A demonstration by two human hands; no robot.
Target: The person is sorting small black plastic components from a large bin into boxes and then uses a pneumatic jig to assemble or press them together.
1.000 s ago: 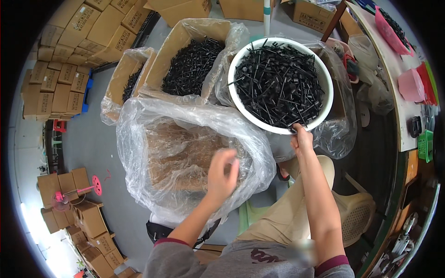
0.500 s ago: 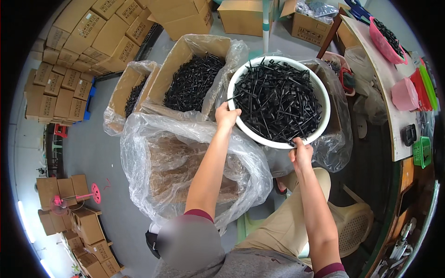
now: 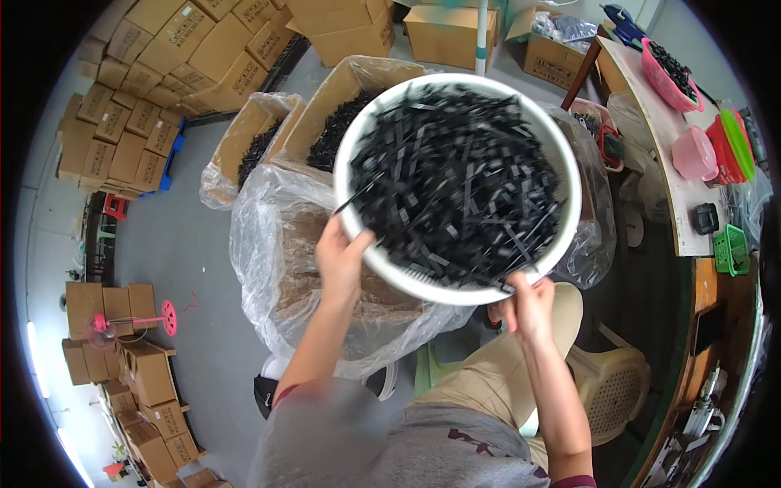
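A round white slotted basket (image 3: 447, 294) is gripped by both hands and held tilted slightly toward the body. Its lower-left rim is clasped by the left hand (image 3: 340, 259), and its near rim, toward the right, is pinched by the right hand (image 3: 530, 309), whose fingers are curled over the edge. The basket is filled with thin black plastic parts (image 3: 464, 179), which are slightly blurred. By the basket, the far right portion of a carton lined with clear plastic (image 3: 264, 232) is hidden from view; the carton's brown inside is seen through the film. Beyond it, more black parts are contained in a large open carton (image 3: 370, 75) and a smaller carton (image 3: 242, 134). On the right, a pink basket (image 3: 661, 88) is set on a white-topped table (image 3: 691, 236), and a beige plastic chair (image 3: 606, 390) is placed beside the right forearm.
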